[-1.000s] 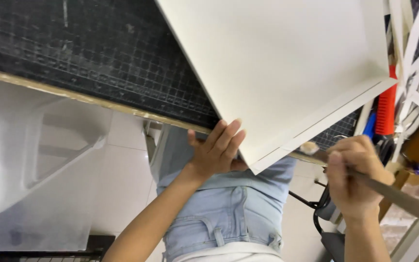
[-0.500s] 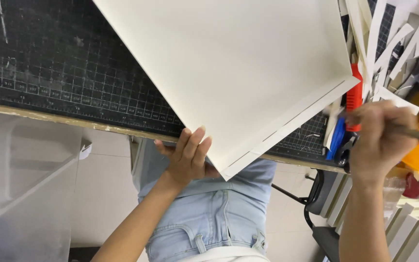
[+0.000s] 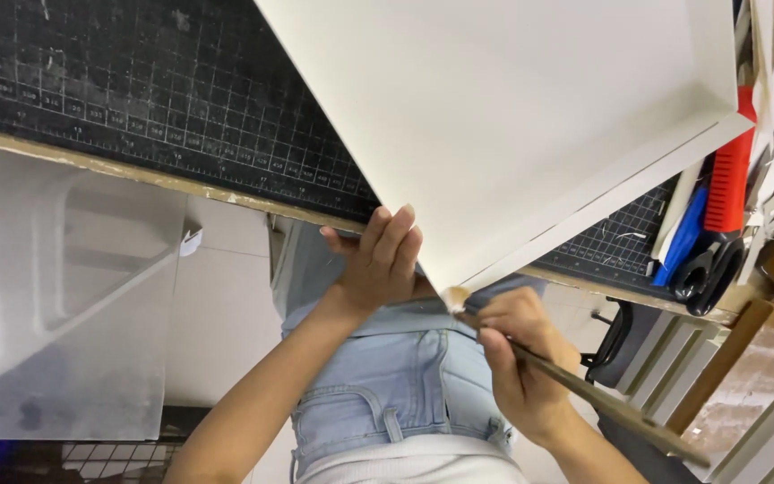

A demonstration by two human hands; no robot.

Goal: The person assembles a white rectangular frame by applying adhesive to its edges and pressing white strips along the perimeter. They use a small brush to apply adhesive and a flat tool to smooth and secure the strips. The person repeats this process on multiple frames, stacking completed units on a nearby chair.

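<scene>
Board [image 3: 512, 116] lies on cutting mat [image 3: 163, 99], near corner overhanging bench edge toward me. Left hand [image 3: 378, 260] flat, fingers spread under that corner, propping, not gripping. Right hand [image 3: 517, 358] closed round brush [image 3: 575, 385], bristles touching corner tip. I'd keep strokes light along edge, left hand firm, brush angle low to avoid smearing face.

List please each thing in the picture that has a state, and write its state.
white board: flat on the mat, corner past the table edge
left hand: open, pressing the board corner
right hand: closed on the brush
brush: tip touching the board corner
scissors: closed, lying on the mat
</scene>
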